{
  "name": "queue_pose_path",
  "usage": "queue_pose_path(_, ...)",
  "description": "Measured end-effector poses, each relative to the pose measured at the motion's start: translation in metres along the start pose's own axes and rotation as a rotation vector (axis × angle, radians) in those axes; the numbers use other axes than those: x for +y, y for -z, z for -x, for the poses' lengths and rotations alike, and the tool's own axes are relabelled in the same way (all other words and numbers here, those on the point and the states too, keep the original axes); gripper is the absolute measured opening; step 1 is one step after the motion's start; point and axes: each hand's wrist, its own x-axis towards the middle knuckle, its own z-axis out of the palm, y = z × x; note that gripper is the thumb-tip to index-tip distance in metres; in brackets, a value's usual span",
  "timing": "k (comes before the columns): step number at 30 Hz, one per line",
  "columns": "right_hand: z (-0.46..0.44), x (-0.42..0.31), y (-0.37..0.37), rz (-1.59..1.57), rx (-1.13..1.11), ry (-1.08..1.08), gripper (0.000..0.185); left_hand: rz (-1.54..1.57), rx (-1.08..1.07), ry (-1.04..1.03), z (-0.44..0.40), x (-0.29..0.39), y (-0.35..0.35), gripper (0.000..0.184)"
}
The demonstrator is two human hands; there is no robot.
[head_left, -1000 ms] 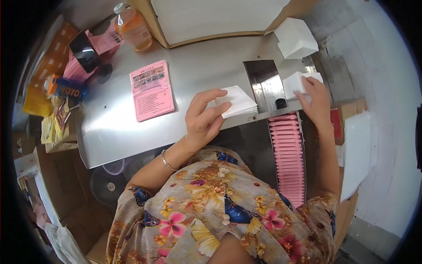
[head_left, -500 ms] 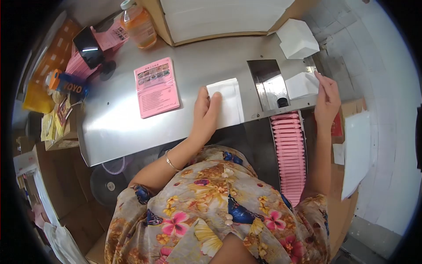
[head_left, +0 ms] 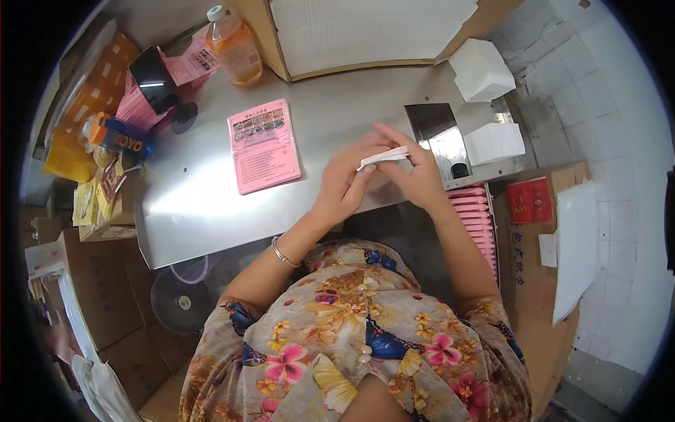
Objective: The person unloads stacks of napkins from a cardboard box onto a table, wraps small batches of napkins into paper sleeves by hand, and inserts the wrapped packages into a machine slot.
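Observation:
My left hand (head_left: pixel 344 184) and my right hand (head_left: pixel 420 177) are together above the front edge of the metal table (head_left: pixel 204 218). Between them is a small stack of folded white napkins (head_left: pixel 383 157), seen edge-on, with the fingers of both hands closed on it. Behind the stack the fingers are partly blurred. A pile of white napkins (head_left: pixel 495 144) lies right of the dark panel (head_left: pixel 437 138). To the left of my hands is a stack of pink printed sheets (head_left: pixel 264 148).
An orange drink bottle (head_left: pixel 235 49), a phone on a stand (head_left: pixel 152 81) and a blue pack (head_left: pixel 123 135) stand at the left. Another white napkin stack (head_left: pixel 482 70) is at the back right. Pink packets (head_left: pixel 477 221) fill a chute below the table edge.
My right hand has left the napkin pile at the right and come over to my left hand. The held napkins are lifted and turned edge-on. The view has shifted slightly.

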Motion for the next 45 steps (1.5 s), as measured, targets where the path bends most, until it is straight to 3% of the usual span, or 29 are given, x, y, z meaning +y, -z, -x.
queue_pose_path(2, 0.003, 0.020, -0.005, -0.078, -0.015, -0.039, 0.055, -0.285, -0.056, -0.255, 0.003, -0.020, 0.007, 0.040)
queue_pose_path(3, 0.004, 0.027, -0.009, -0.157, -0.029, -0.072, 0.050, -0.283, -0.062, -0.251, 0.011, -0.024, 0.004, 0.040)
queue_pose_path(5, 0.006, 0.035, -0.016, -0.187, -0.044, -0.035, 0.044, -0.017, -0.016, 0.041, 0.028, -0.031, 0.000, 0.052)
queue_pose_path(9, 0.004, 0.037, -0.017, -0.133, -0.080, -0.037, 0.035, 0.033, 0.070, 0.026, 0.025, -0.030, -0.011, 0.061)
queue_pose_path(10, 0.002, 0.043, -0.015, -0.106, -0.116, -0.193, 0.035, 0.033, 0.107, 0.053, 0.022, -0.029, -0.015, 0.062)
queue_pose_path(11, 0.002, 0.045, -0.016, -0.102, -0.111, -0.191, 0.035, 0.035, 0.146, 0.079, 0.019, -0.028, -0.019, 0.063)
queue_pose_path(14, -0.003, 0.040, -0.027, -0.326, 0.057, -0.130, 0.030, 0.046, 0.254, 0.034, 0.009, -0.017, -0.024, 0.063)
queue_pose_path(16, -0.007, 0.030, -0.030, -0.390, 0.094, -0.003, 0.030, 0.036, 0.239, 0.051, 0.008, -0.016, -0.022, 0.063)
queue_pose_path(22, -0.014, 0.054, -0.052, -0.371, 0.165, 0.109, 0.034, -0.015, 0.197, 0.122, 0.021, -0.042, -0.022, 0.060)
queue_pose_path(26, -0.013, 0.043, -0.054, -0.437, 0.181, 0.048, 0.028, -0.025, 0.198, 0.149, 0.023, -0.046, -0.022, 0.057)
queue_pose_path(29, -0.011, 0.035, -0.040, -0.198, 0.141, -0.067, 0.024, -0.084, 0.216, 0.094, 0.027, -0.047, -0.014, 0.057)
queue_pose_path(31, -0.011, 0.014, -0.020, 0.313, 0.135, -0.113, 0.029, -0.166, 0.181, 0.077, 0.030, -0.019, 0.009, 0.056)
queue_pose_path(32, -0.014, 0.000, -0.009, 0.307, 0.123, -0.116, 0.029, -0.246, 0.132, 0.064, 0.031, -0.005, 0.024, 0.055)
queue_pose_path(34, -0.022, -0.018, 0.013, 0.800, 0.023, 0.080, 0.030, -0.307, 0.222, 0.021, 0.032, 0.001, 0.051, 0.043)
queue_pose_path(35, -0.025, -0.015, 0.014, 0.796, 0.028, 0.067, 0.030, -0.311, 0.248, 0.022, 0.031, 0.002, 0.064, 0.039)
queue_pose_path(37, -0.035, -0.010, 0.021, 1.009, -0.263, -0.035, 0.029, -0.390, 0.277, 0.073, 0.020, 0.000, 0.089, 0.033)
queue_pose_path(39, -0.040, -0.007, 0.018, 0.996, -0.292, -0.017, 0.028, -0.563, 0.181, 0.068, 0.009, -0.010, 0.120, 0.037)
queue_pose_path(41, -0.043, -0.013, 0.011, 0.953, -0.231, -0.151, 0.030, -0.645, 0.159, 0.089, 0.007, -0.014, 0.139, 0.032)
queue_pose_path(42, -0.039, -0.012, 0.009, 0.945, -0.249, -0.142, 0.030, -0.895, 0.063, 0.129, 0.012, -0.020, 0.148, 0.027)
queue_pose_path(43, -0.031, -0.009, 0.011, 0.585, -0.123, -0.144, 0.032, -1.140, -0.046, 0.168, 0.016, -0.023, 0.152, 0.023)
queue_pose_path(44, -0.025, -0.006, 0.011, 0.225, 0.006, -0.149, 0.033, -1.056, 0.024, 0.141, 0.019, -0.027, 0.147, 0.013)
queue_pose_path(45, -0.019, 0.001, 0.008, 0.223, 0.004, -0.149, 0.033, -1.059, 0.024, 0.142, 0.021, -0.031, 0.146, 0.013)
